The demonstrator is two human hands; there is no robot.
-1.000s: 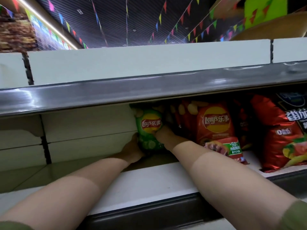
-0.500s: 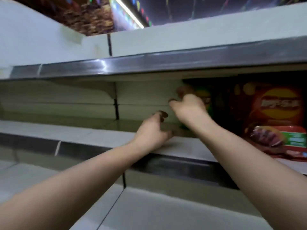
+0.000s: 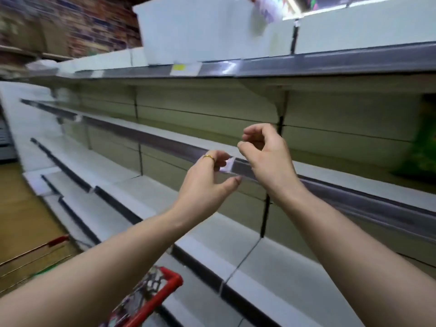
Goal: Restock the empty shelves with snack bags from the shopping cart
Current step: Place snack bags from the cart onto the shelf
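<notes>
We see both hands held up in front of the shelves [image 3: 153,140], and neither grips anything. The left hand [image 3: 207,185], with a gold ring [image 3: 209,157] on 1 finger, has its fingers loosely curled around nothing. The right hand [image 3: 266,161] is just beside it and a little higher, thumb and fingers slack in the same way. 1 green snack bag [image 3: 424,147] stands on the middle shelf at the far right edge, well apart from both hands. More snack bags [image 3: 139,300] lie in the shopping cart [image 3: 168,287], low and to the left of the hands, under the left forearm. The blur hides which way their long sides run. We judge the left hand the nearer 1 for the reach down, while the right would have to cross over.
</notes>
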